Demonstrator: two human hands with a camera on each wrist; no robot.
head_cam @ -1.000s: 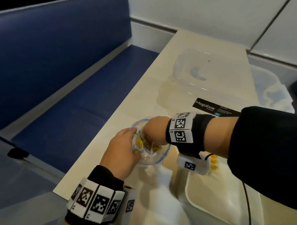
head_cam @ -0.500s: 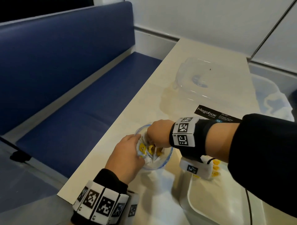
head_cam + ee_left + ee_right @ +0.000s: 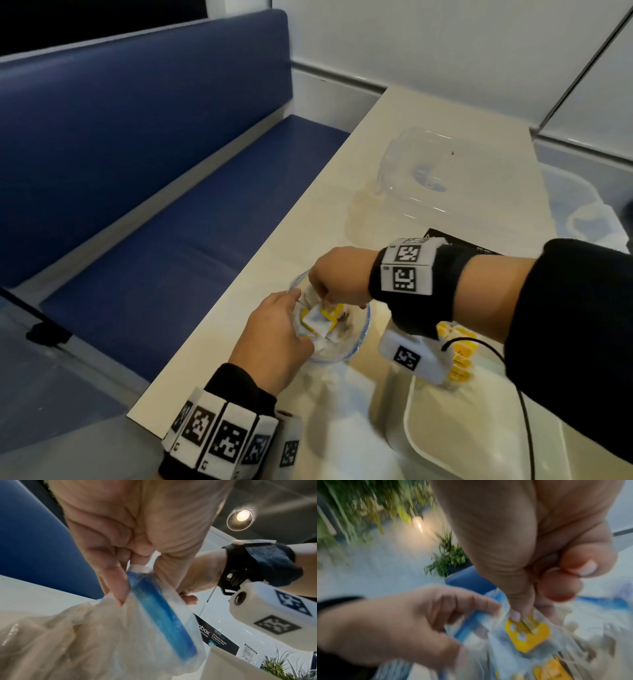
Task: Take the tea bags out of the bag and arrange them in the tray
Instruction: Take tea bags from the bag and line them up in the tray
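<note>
A clear zip bag with a blue zip strip stands open on the table, holding several tea bags with yellow tags. My left hand pinches the bag's near rim between thumb and fingers. My right hand reaches into the bag's mouth from above and pinches the yellow tag of one tea bag. A white tray lies at the lower right. Tea bags with yellow tags sit at its far end, partly hidden by my right wrist camera.
A clear plastic lid lies further back on the cream table, with a black Megabox label in front of it. A clear storage bin stands off the table's right side. A blue bench runs along the left.
My right hand has risen a little out of the bag, drawing up a yellow-tagged tea bag. My left hand keeps its hold on the bag's rim.
</note>
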